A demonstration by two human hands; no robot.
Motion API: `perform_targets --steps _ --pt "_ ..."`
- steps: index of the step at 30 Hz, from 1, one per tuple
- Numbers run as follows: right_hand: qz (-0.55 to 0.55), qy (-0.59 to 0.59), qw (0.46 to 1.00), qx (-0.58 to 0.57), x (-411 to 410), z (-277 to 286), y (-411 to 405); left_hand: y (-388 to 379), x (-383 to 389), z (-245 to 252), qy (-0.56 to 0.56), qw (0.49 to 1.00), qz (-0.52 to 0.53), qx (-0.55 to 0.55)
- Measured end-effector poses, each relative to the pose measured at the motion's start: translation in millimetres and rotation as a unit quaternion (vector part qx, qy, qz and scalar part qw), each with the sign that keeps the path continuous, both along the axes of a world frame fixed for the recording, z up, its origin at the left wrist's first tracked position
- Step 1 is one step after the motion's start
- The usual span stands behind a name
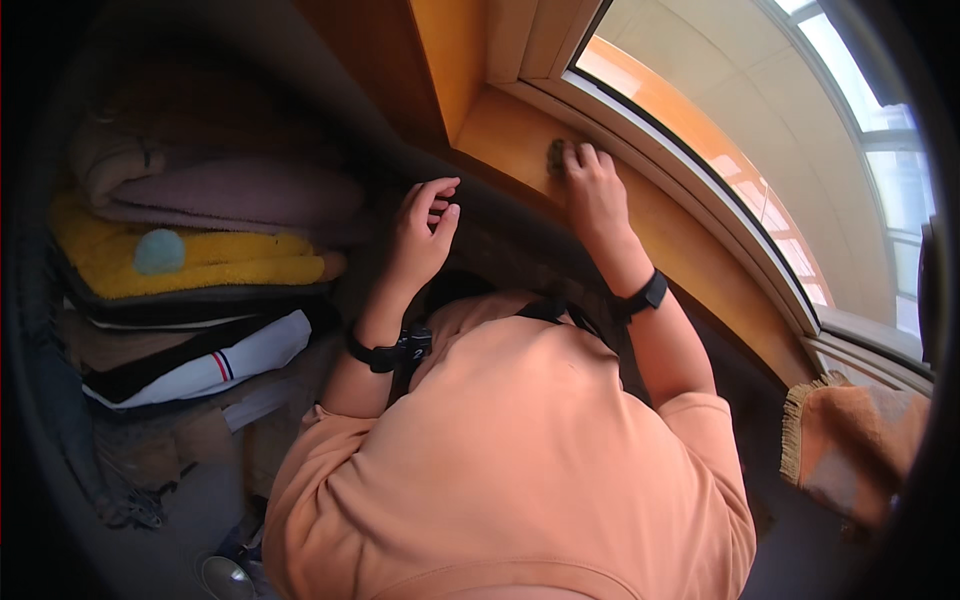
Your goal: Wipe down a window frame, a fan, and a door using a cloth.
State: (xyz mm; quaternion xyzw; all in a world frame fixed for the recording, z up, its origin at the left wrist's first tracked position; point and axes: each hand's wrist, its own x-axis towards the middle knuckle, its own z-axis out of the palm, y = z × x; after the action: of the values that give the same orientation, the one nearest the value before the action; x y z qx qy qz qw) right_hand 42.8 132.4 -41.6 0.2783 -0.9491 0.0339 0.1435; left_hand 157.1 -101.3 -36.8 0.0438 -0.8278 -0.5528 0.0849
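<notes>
My right hand [598, 187] presses a small, dark greenish-brown pad [556, 157], perhaps a cloth or sponge, onto the orange-brown wooden windowsill [514, 142]. The fingers hide part of the pad. This spot is near the sill's far corner, beside the window frame [570, 97]. My left hand [424, 236] hangs in the air left of the sill, its fingers loosely curled and apart, with nothing in it. Each wrist wears a black band.
Folded clothes and blankets, among them a yellow fleece [225, 262] and a white garment [255, 352], are stacked at the left. A fringed orange-and-grey cloth [847, 442] hangs at the lower right. The window glass [727, 97] runs along the right. A wooden panel [442, 75] borders the sill's far end.
</notes>
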Motion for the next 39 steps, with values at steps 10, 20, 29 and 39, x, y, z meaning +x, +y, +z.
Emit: perform_targets --steps 10,20,29,39 --pt "-0.012 0.033 0.999 -0.032 -19.4 -11.6 -105.0 -32.3 -26.4 6.6 0.031 0.988 -0.152 -0.024" --pt "-0.127 -0.025 0.961 -0.244 59.0 -3.7 48.6 -3.1 -73.6 23.7 0.131 0.937 -0.271 -0.176" --pt "-0.524 0.127 0.824 -0.175 129.7 -37.0 229.1 45.2 -125.0 -33.2 0.245 0.871 -0.267 -0.332" --pt "-0.158 0.048 0.966 -0.201 31.3 -23.9 -34.7 52.4 -127.2 -53.8 0.352 0.837 -0.207 -0.364"
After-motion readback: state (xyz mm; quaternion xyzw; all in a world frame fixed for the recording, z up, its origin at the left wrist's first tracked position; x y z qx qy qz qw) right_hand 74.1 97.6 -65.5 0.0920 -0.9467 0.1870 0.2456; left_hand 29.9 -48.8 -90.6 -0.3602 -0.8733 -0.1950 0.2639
